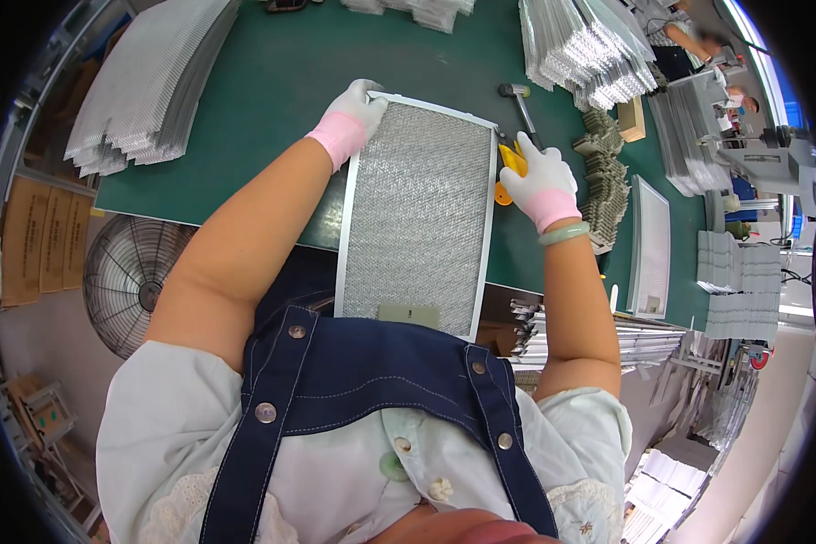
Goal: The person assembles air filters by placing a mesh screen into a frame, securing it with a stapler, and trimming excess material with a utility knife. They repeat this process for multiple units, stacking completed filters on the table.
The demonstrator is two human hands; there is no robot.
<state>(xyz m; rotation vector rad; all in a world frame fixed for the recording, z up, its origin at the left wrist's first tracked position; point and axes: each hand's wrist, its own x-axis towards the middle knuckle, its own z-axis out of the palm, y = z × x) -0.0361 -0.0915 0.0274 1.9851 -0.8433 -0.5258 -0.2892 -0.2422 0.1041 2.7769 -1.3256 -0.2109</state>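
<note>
A framed metal mesh filter panel lies lengthwise before me, its near end at my apron. A grey-green plate sits at that near end. My left hand, in a white glove with a pink cuff, is closed on the panel's far left corner. Beside the far right corner, my gloved right hand is closed around a yellow-handled tool that looks like pliers; its dark tip is close to the frame. A round orange thing shows below the tool. Just beyond this hand lies a hammer.
Mesh sheets are stacked at the left and far right of the green table. Grey-green parts, a wooden block and another framed panel lie rightward. A floor fan stands left. Co-workers appear far right.
</note>
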